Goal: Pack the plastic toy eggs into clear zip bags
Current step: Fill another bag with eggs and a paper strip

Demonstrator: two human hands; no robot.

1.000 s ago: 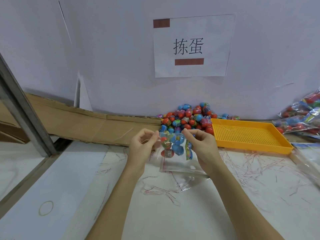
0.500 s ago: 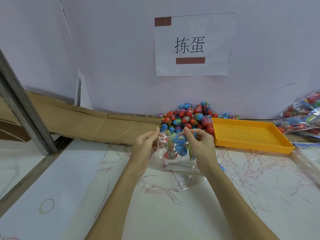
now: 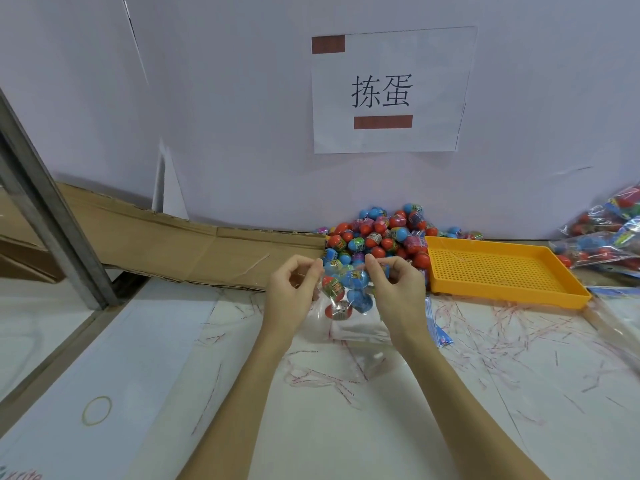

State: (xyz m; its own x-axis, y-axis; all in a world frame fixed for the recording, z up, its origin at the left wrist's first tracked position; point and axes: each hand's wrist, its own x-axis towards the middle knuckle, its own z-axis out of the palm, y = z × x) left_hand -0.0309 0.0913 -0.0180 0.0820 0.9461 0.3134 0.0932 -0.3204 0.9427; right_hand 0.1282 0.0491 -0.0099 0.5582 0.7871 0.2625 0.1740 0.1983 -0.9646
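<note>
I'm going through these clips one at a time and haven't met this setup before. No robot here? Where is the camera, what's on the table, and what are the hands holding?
No robot: a person works bare-handed, filmed by one wide-angle camera on their head, looking forward and down. The left hand and right hand each pinch the top edge of a clear zip bag, held up between them with several red and blue toy eggs inside. Behind it, against the wall, is a pile of loose toy eggs. Right of the pile sits an empty orange perforated tray, and packed bags lie far right. Thin red-printed strips litter the table; a rubber band lies front left. A paper sign hangs above.
</note>
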